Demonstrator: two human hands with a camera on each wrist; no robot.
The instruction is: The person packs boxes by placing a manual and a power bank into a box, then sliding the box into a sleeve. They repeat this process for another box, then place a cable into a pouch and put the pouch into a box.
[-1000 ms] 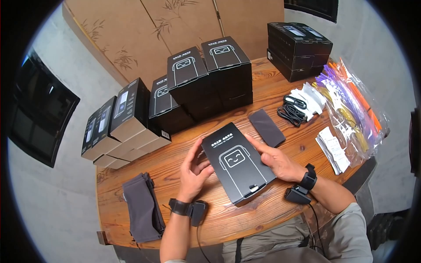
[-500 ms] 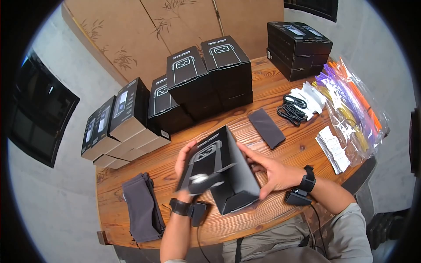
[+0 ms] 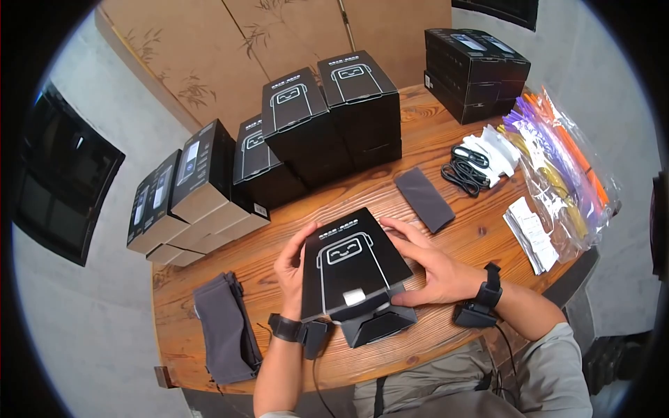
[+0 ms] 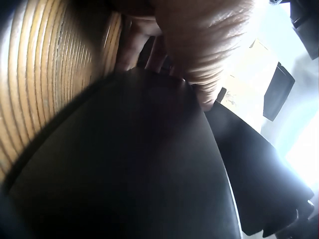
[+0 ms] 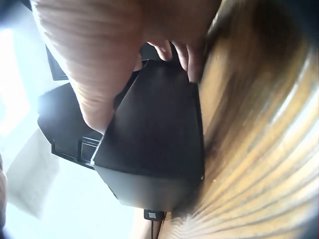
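In the head view, a black box with a smiling face drawn on its lid lies between both hands. The lid sits askew, and black flaps stick out beneath its near edge. My left hand grips the left side, its fingertips partly hidden. On the right side my right hand holds on, thumb near the front corner. Dark box surface fills much of the left wrist view, below the left hand. The right wrist view has the right hand around the box's side.
Stacked boxes stand at the back, with more at left and back right. Grey cloth pouches lie at left, another beyond the right hand. Black cables, papers and bagged colourful sticks are at right.
The closed box was first turned and its lid swung up toward the left, showing the grey inside. Now the lid faces up again, over flaps at the near end. Both hands have shifted along the sides.
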